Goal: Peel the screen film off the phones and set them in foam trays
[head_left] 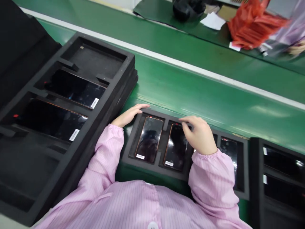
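In front of me is a dark foam tray (164, 144) with phone-like black screens in its slots. The leftmost phone (150, 138) and the second phone (176, 148) each carry a white label at the near end. My left hand (130, 115) rests at the tray's far left corner, fingers stretched out along the edge, holding nothing I can see. Above the second phone's far right end is my right hand (199, 133), its index finger extended and thumb apart, nearest that phone's top edge. It partly covers another phone; a further phone (229, 152) lies at the right.
At left, a larger stacked black tray (119, 78) holds two phones and has bare slots. Another black tray (257, 190) with dark screens stands at right. Behind runs a green surface (214, 101) with a white strip. An orange plastic bag (254, 25) lies at the back right.
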`<state>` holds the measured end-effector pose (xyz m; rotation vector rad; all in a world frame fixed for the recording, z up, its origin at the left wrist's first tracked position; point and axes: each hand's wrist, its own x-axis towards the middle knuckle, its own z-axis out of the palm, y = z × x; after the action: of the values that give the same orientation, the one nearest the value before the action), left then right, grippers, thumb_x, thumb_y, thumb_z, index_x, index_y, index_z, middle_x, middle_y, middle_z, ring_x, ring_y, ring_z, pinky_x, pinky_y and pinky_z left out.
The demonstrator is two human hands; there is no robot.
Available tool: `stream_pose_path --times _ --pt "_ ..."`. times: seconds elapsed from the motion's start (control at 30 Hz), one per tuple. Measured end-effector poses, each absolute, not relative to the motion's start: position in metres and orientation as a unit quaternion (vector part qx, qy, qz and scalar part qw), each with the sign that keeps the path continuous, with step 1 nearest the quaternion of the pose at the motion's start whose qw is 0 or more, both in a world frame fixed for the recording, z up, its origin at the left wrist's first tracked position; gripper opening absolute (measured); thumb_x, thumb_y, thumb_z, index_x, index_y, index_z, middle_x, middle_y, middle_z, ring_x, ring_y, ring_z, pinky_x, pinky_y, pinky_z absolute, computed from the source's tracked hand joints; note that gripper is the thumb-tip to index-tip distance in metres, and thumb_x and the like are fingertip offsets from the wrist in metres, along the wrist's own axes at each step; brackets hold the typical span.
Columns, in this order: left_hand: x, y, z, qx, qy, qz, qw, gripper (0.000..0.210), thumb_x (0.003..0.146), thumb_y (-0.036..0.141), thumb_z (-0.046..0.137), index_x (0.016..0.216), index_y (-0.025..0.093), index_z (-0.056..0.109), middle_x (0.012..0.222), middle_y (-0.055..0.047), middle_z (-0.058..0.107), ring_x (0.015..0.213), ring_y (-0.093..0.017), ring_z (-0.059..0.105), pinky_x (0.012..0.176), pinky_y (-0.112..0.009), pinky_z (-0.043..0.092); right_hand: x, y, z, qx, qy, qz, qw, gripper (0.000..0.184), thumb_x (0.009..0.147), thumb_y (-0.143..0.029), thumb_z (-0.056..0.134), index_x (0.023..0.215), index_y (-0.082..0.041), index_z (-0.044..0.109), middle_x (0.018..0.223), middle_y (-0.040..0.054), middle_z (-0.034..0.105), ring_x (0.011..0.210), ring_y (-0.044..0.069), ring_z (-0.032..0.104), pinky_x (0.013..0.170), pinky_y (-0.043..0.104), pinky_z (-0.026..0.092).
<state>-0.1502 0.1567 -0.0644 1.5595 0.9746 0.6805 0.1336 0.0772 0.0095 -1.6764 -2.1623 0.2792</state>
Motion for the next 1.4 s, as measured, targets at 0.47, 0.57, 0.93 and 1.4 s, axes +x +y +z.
stream_pose_path --times 0.47,0.57,0.93,1.4 --pt "-0.144 0.155 -0.059 0.636 0.478 0.292 0.531 0.055 0.077 0.027 0.038 0.124 0.010 0.060 0.119 -0.009 0.065 0.115 -0.025 0.056 0.108 -0.038 0.037 0.153 0.061 -0.022 -0.574 -0.818 -0.003 0.035 0.026 0.091 -0.038 0.057 0.092 -0.013 0.065 0.086 0.0105 0.063 0.086 0.028 0.052 0.080 0.041 0.037" --pt "-0.142 0.154 -0.061 0.638 0.485 0.289 0.524 0.053 0.077 0.027 0.038 0.122 0.012 0.061 0.115 -0.008 0.066 0.111 -0.025 0.057 0.104 -0.036 0.040 0.153 0.061 -0.028 -0.558 -0.828 -0.003 0.056 0.025 0.095 -0.035 0.052 0.101 -0.015 0.066 0.089 0.0091 0.064 0.087 0.026 0.052 0.085 0.041 0.034" --pt "-0.137 0.154 -0.067 0.659 0.499 0.304 0.473 0.046 0.077 0.025 0.042 0.115 0.018 0.067 0.105 -0.004 0.067 0.102 -0.024 0.059 0.100 -0.034 0.042 0.166 0.069 -0.030 -0.514 -0.800 0.196 0.238 0.011 0.083 -0.014 0.054 0.075 -0.020 0.057 0.086 0.0037 0.063 0.086 0.019 0.058 0.091 0.039 0.042" --pt "-0.137 0.153 -0.063 0.656 0.510 0.292 0.474 0.046 0.078 0.024 0.042 0.117 0.018 0.066 0.106 -0.004 0.067 0.102 -0.024 0.059 0.099 -0.034 0.043 0.201 0.070 -0.014 -0.504 -0.750 0.351 0.246 0.015 0.078 -0.013 0.050 0.072 -0.021 0.040 0.090 0.0015 0.069 0.089 0.015 0.066 0.115 0.053 0.029"
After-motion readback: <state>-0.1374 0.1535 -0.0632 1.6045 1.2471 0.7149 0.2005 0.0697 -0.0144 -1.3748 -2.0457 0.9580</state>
